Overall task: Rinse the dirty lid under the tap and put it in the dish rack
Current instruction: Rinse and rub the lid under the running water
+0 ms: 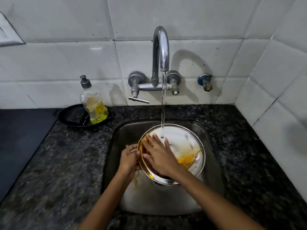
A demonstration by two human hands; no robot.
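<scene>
A round steel lid (184,143), smeared with yellow-orange residue along its lower right and left edge, is held tilted over the steel sink (126,135). Water runs from the curved tap (160,47) and lands on the lid's upper middle. My left hand (129,159) grips the lid's left rim. My right hand (159,155) lies flat on the lid's inner face, fingers spread and pointing up-left, touching the residue. No dish rack is in view.
A soap bottle (93,103) with yellow liquid stands in a black tray (69,117) at the back left of the dark granite counter (66,155). A tap lever (138,99) sticks out below the wall mixer. White tiled walls close the back and right.
</scene>
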